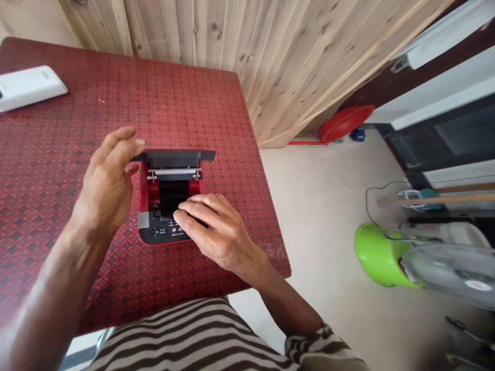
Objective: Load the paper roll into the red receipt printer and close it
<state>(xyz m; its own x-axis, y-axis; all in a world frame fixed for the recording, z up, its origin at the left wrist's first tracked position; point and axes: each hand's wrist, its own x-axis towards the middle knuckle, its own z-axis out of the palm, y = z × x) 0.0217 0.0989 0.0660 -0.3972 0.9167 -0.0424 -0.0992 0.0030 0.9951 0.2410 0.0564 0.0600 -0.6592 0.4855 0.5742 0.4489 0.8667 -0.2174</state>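
A small red and black printer (144,190) sits on the table with its dark lid (174,156) raised. Across the lid's inner side runs a pale metal roller (174,172), above a dark open compartment (174,193). My left hand (108,178) has the lid's left corner between its fingers and thumb. Over the right part of the black button panel (162,234) lies my right hand (218,229), thumb and forefinger close together at the compartment's front edge. Whatever these fingertips hold, if anything, is hidden.
The red patterned table (185,108) ends at the right above a pale floor (305,216). A white oblong device (33,87) lies at the far left. Wood panelling (216,36) stands behind. On the floor side are a green appliance (381,252) and a red basin (346,122).
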